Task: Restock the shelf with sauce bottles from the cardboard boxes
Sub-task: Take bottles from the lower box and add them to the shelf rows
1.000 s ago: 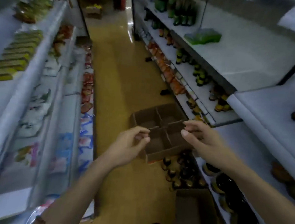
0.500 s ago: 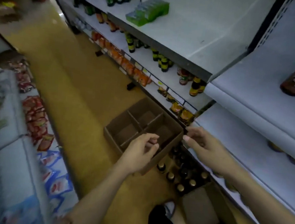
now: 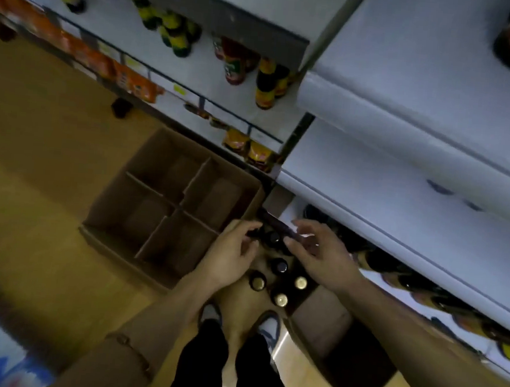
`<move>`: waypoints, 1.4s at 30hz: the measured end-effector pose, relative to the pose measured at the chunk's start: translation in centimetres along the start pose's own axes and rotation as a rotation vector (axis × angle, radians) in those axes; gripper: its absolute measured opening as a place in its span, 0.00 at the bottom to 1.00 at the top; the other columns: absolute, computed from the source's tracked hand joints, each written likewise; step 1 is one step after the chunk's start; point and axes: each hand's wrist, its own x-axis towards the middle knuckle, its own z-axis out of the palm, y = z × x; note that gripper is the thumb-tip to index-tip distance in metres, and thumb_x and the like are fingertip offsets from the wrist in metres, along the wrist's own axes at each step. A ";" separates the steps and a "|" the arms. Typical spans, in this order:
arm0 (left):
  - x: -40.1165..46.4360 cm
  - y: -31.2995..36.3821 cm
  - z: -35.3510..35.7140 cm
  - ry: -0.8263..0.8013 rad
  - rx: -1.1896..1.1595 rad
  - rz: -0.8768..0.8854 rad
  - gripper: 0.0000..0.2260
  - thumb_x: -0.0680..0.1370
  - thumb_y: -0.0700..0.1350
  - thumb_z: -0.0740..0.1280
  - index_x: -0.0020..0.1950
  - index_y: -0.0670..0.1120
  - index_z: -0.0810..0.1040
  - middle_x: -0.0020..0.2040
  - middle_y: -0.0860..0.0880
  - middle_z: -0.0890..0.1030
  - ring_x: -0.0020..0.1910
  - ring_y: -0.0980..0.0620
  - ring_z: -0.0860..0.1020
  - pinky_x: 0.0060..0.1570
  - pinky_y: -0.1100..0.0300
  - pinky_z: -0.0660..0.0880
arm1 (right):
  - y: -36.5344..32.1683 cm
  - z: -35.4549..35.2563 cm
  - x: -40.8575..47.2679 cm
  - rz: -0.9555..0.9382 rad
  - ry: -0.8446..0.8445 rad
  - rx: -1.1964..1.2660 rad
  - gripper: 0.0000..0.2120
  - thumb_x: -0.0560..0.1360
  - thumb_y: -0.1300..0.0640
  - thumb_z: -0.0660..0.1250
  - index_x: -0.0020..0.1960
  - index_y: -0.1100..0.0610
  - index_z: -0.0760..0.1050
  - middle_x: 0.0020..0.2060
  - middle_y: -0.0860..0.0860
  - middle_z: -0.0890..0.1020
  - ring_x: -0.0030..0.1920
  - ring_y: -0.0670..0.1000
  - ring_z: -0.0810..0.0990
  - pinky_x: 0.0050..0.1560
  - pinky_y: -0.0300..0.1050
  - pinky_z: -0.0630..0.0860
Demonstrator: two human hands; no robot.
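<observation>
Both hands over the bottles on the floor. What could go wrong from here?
1. The bottles stand packed close; the left hand or right hand reaching in might knock a neighbour over.
2. The shoes are right beside them, so a step could kick one.
3. The empty divided box crowds the left side.

The cardboard box (image 3: 167,207) with dividers is plain brown, sitting on a mustard-yellow floor (image 3: 37,151). The sauce bottles (image 3: 278,267) beside it are dark, nearly black, some with gold caps (image 3: 300,283). The shelves (image 3: 404,138) are pale grey-white. On the shelf higher up stand bottles with yellow labels (image 3: 265,87) and one with red (image 3: 234,63). Orange packets (image 3: 134,81) line a lower rail. The person's trousers (image 3: 203,363) are black, the shoes (image 3: 269,325) white with blue trim.
</observation>
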 end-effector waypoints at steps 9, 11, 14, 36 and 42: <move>11.4 -11.4 7.4 -0.021 0.098 0.086 0.16 0.79 0.40 0.63 0.67 0.47 0.72 0.67 0.50 0.67 0.65 0.55 0.69 0.67 0.61 0.66 | 13.5 8.7 11.0 -0.013 -0.088 -0.170 0.17 0.76 0.49 0.68 0.64 0.50 0.75 0.55 0.48 0.79 0.54 0.48 0.79 0.52 0.33 0.73; 13.9 -14.0 9.1 -0.048 0.127 0.117 0.17 0.79 0.41 0.63 0.68 0.47 0.71 0.69 0.52 0.66 0.67 0.56 0.66 0.68 0.62 0.63 | 16.0 10.3 13.4 -0.033 -0.120 -0.195 0.16 0.76 0.53 0.69 0.64 0.50 0.75 0.55 0.45 0.78 0.53 0.45 0.77 0.49 0.25 0.68; 17.7 -18.0 11.2 -0.088 0.147 0.104 0.19 0.79 0.40 0.63 0.70 0.47 0.70 0.71 0.51 0.65 0.70 0.53 0.65 0.71 0.59 0.63 | 18.9 12.3 16.3 -0.065 -0.126 -0.211 0.19 0.75 0.56 0.71 0.65 0.53 0.76 0.57 0.50 0.80 0.55 0.50 0.78 0.53 0.38 0.72; 27.3 -30.4 20.4 0.023 -0.270 -0.062 0.18 0.68 0.30 0.71 0.41 0.52 0.71 0.50 0.44 0.75 0.58 0.43 0.74 0.63 0.52 0.67 | 30.1 17.8 27.3 -0.195 -0.424 -0.590 0.18 0.68 0.38 0.74 0.56 0.42 0.80 0.54 0.47 0.80 0.56 0.50 0.77 0.53 0.46 0.75; 26.2 -29.9 19.0 -0.029 -0.205 -0.011 0.06 0.70 0.33 0.73 0.44 0.39 0.79 0.47 0.48 0.77 0.54 0.50 0.75 0.57 0.64 0.70 | 29.5 17.5 26.6 -0.227 -0.355 -0.564 0.15 0.72 0.46 0.73 0.57 0.48 0.81 0.54 0.49 0.83 0.55 0.51 0.79 0.46 0.40 0.66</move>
